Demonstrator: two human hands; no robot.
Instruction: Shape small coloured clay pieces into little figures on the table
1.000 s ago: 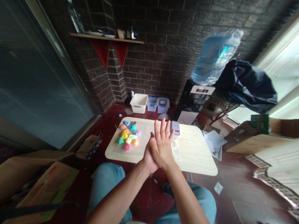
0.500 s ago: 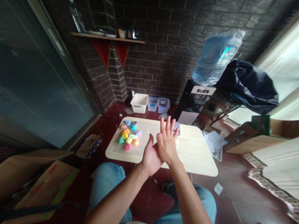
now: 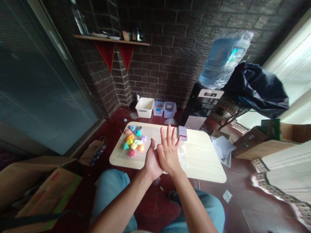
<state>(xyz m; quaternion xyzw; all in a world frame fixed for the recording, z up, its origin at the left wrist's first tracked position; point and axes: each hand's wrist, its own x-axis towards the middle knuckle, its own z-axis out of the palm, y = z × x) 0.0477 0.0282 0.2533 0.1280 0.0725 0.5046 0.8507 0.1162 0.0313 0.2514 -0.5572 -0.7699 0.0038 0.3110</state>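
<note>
In front of the table's near edge, my right hand (image 3: 168, 157) lies over the palm of my left hand (image 3: 153, 161). The right hand's fingers are stretched out and spread. My left thumb points up and away from the palm, while the other left fingers are hidden behind the right hand. Whether anything sits between the two palms cannot be seen. To the left, several soft, coloured clay-like lumps (image 3: 132, 145) lie grouped on a clear textured sheet (image 3: 148, 155) on the pale table (image 3: 204, 158). A phone-like slab (image 3: 182, 133) rests beyond my right fingertips.
A white bin (image 3: 145, 108) and two clear plastic boxes (image 3: 170, 110) stand on the floor by the brick wall. A water dispenser (image 3: 204, 103) is behind the table. Cardboard boxes (image 3: 48, 194) flank me, and a paper bag (image 3: 93, 150) is at left.
Both hands have moved together slightly left and toward me, still palm against palm. More of the phone-like slab shows now. The lumps have stayed in place.
</note>
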